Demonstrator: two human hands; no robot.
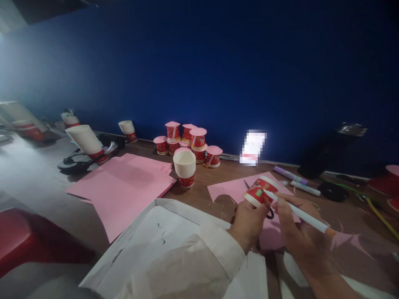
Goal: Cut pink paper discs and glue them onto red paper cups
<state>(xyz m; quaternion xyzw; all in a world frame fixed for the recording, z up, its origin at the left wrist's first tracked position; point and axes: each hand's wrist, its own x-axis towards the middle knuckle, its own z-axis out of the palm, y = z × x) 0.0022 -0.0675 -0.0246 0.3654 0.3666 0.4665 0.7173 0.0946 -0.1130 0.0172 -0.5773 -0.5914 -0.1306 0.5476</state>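
My left hand (247, 222) is closed around a red and white paper cup (260, 191), held tilted on its side above a pink paper sheet (232, 191). My right hand (294, 226) grips a white pen (299, 212), whose tip touches the cup's side. A dark scissor handle loop (269, 215) shows between my two hands. A white sleeve covers my left forearm.
A stack of white cups (185, 168) stands beside a pile of pink paper (124, 187). Several pink-capped red cups (190, 143) cluster by the blue wall. Markers (296, 180), a dark bottle (330, 151), a white tray (149, 241) and more cup stacks (87, 143) lie around.
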